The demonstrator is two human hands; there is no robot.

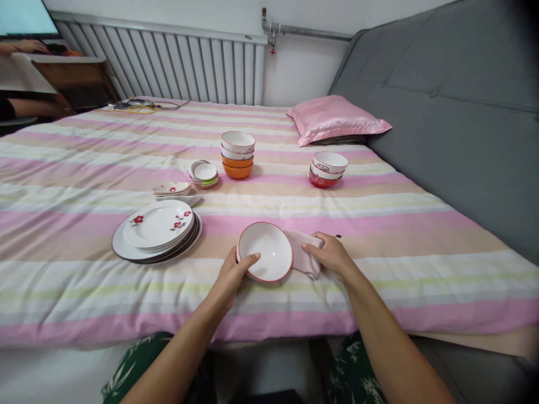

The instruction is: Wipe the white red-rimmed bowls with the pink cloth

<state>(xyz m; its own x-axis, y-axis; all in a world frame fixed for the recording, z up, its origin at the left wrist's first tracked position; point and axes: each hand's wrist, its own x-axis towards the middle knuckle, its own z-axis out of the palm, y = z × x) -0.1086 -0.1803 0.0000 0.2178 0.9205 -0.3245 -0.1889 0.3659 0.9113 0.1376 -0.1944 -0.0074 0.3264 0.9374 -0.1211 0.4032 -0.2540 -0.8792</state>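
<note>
My left hand grips a white bowl with a red rim, thumb inside it and fingers hidden behind its side. The bowl is tilted so its inside faces me. To its right, my right hand pinches a pale pink cloth that reaches the bowl's right side. Left of the bowl lies a stack of plates, the top ones white with red flowers. Farther back stand a stack of white and orange bowls and a stack of white and red bowls.
Small dishes, one with a green piece, and shallow floral dishes sit behind the plates. A pink pillow lies near the grey headboard. Cables rest at the far left, by a radiator. Another person's arm shows at a desk.
</note>
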